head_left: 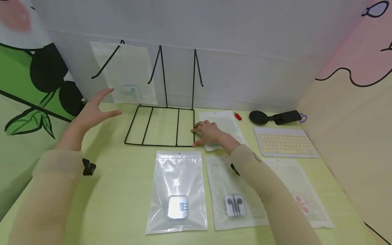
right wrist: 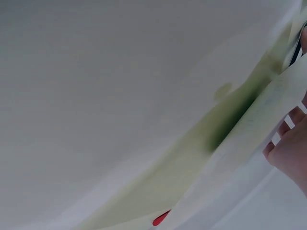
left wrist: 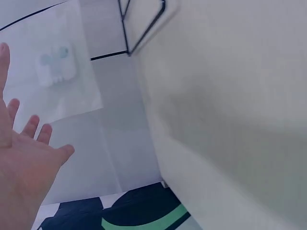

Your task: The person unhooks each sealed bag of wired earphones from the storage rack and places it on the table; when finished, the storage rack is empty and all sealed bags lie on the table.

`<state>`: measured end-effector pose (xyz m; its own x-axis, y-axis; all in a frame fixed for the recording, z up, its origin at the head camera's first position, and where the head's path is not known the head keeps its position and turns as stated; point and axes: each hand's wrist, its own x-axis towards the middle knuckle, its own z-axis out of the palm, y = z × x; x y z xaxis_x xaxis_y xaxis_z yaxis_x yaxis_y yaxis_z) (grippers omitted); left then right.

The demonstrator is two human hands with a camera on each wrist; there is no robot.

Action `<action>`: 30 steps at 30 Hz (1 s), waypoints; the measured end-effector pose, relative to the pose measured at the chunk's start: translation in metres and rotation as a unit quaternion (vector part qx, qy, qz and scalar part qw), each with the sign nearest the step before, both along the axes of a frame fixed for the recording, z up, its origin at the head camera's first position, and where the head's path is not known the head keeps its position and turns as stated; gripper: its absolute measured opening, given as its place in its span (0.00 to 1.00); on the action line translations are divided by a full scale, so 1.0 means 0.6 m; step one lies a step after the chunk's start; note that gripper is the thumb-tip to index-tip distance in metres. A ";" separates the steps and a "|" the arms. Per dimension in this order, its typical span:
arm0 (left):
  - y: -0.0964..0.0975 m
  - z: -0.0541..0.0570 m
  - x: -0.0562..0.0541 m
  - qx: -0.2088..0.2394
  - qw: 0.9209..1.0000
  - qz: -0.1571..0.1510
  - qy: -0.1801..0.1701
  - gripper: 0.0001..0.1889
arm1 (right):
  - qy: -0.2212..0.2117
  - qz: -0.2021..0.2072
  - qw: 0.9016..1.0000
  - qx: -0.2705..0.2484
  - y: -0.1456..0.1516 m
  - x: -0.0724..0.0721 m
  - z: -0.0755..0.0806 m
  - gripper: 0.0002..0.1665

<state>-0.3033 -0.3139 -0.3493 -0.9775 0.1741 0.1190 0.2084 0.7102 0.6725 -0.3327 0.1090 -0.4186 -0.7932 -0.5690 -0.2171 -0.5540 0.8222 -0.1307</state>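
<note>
A black wire display rack [head_left: 177,126] stands against the back wall, with three hooks rising from its flat base. A white zip bag [head_left: 128,68] hangs on the left hook; an earphone case [left wrist: 56,64] shows through it. My left hand [head_left: 93,114] is raised just left of this bag, thumb and fingers spread, with nothing in it. At the base's front right corner, my right hand [head_left: 209,132] grips the side wire between thumb and fingers. Under and beside that hand lies a small white bag [head_left: 225,120], which partly blocks the right wrist view.
In front lie a clear-fronted bag [head_left: 177,177] with a boxed item, a bag with earphones [head_left: 235,205], and a bag with a pink item [head_left: 302,204], partly under my right forearm. A white keyboard [head_left: 286,143], black folding stand [head_left: 274,117] and red USB stick [head_left: 238,116] sit at right.
</note>
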 end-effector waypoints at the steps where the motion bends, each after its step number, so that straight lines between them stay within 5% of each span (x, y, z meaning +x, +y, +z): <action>1: 0.001 0.008 -0.002 0.005 1.000 0.008 0.008 0.47 | 0.000 0.000 1.000 0.001 0.000 0.000 0.000 0.45; 8: 0.003 0.053 -0.022 0.029 0.998 0.046 0.021 0.46 | -0.002 -0.001 1.000 0.008 0.001 0.002 0.001 0.45; 19: 0.007 0.090 -0.043 0.103 0.991 0.083 0.019 0.45 | 0.012 0.016 0.999 0.029 -0.002 0.000 0.003 0.44; 30: 0.019 0.102 -0.065 0.153 0.985 0.086 -0.005 0.45 | 0.004 0.016 0.999 0.035 -0.004 -0.001 0.006 0.44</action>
<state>-0.3420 -0.3024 -0.2879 -0.9909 -0.0358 0.1300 0.0950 0.4986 0.8616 -0.3332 0.1067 -0.4150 -0.7761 -0.5784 -0.2512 -0.5817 0.8105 -0.0688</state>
